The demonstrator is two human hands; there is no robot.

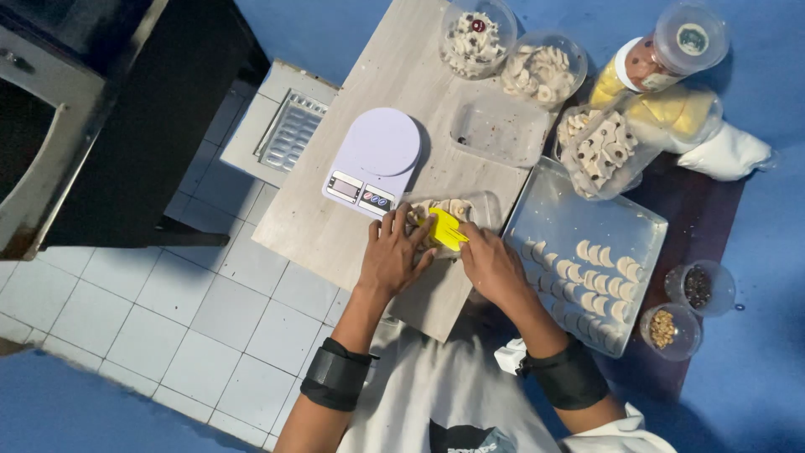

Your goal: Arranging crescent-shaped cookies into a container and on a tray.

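- We see a wooden surface (335, 226) carrying a white scale (374, 163).
- The metal tray (562, 205) holds rows of shaped dough pieces (587, 277), about half filled; bare space is left.
- Our left hand (394, 256) and right hand (490, 264) pinch a yellow scraper (447, 228), fingers closed, over a small clear tub (470, 205) of dough.

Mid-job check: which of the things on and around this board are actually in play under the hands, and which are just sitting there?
In play:
left hand and right hand, both on the yellow piece
clear container of pale pieces under them
metal tray with rows of pale crescents, beside the right hand

Lying about:
kitchen scale
empty clear container
two round tubs
two small cups

Whether either grip is closed is unclear.
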